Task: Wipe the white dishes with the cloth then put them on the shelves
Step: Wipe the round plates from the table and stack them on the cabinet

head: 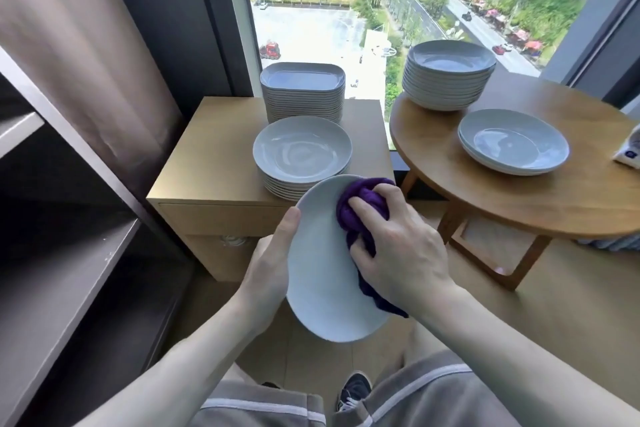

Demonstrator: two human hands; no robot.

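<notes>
Gripping the white dish (318, 288) at its 9 o'clock rim, long axis 12-to-6, the left hand (268, 263) steadied it while the right hand (405, 253) clutched the cloth (360, 198) against it.

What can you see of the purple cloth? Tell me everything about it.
The purple cloth is a deep violet, soft, plush-looking fabric, bunched into a wad. The right hand grips it and presses it against the right side of the white plate that the left hand holds tilted. A loose end trails below the right hand over the plate's lower right rim.
</notes>
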